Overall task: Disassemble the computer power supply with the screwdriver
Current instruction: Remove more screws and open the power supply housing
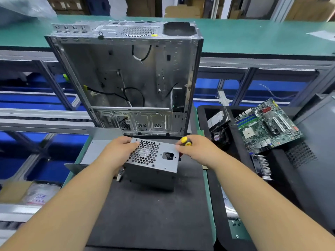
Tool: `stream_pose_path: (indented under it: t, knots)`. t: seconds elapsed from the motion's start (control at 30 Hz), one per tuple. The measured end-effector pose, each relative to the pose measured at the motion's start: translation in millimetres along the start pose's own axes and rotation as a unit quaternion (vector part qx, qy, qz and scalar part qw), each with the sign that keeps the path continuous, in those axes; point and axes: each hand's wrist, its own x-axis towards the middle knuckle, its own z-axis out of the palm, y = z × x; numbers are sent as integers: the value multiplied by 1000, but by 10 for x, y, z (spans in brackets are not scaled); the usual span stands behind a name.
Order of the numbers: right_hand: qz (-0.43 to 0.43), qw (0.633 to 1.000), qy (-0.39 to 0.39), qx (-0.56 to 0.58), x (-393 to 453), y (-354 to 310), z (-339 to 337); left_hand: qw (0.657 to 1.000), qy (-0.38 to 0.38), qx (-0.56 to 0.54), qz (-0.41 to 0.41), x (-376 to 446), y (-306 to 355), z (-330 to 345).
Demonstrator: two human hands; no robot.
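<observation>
The grey metal power supply [154, 165] stands on the black mat [150, 214], its honeycomb fan grille and power socket facing up toward me. My left hand [118, 151] grips its upper left corner, fingers curled over the top edge. My right hand [197, 149] holds a screwdriver [185, 141] with a yellow and black handle at the unit's upper right corner; the shaft is hidden behind the hand and casing. A short cable with a connector hangs from the unit's left side.
An emptied computer case [130, 78] stands open right behind the power supply. A loose grey metal panel [97, 151] lies to the left. On the right, black trays hold a motherboard [268, 124], a small fan, a drive and a heatsink. A conveyor frame runs on the left.
</observation>
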Motion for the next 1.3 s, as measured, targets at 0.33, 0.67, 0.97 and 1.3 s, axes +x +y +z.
stream_pose_path:
  t: [0.33, 0.67, 0.97, 1.3]
  knots:
    - [14, 997, 71, 7, 52, -219, 146, 988, -118, -86, 46, 70, -13, -192]
    - [-25, 981, 180, -62, 236, -246, 148, 957, -250, -145, -28, 67, 95, -122]
    - [20, 986, 160, 28, 127, -55, 273, 906, -312, -239, -156, 82, 28, -166]
    - [13, 988, 148, -37, 87, -185, 266, 899, -361, -196, -150, 361, 212, -107]
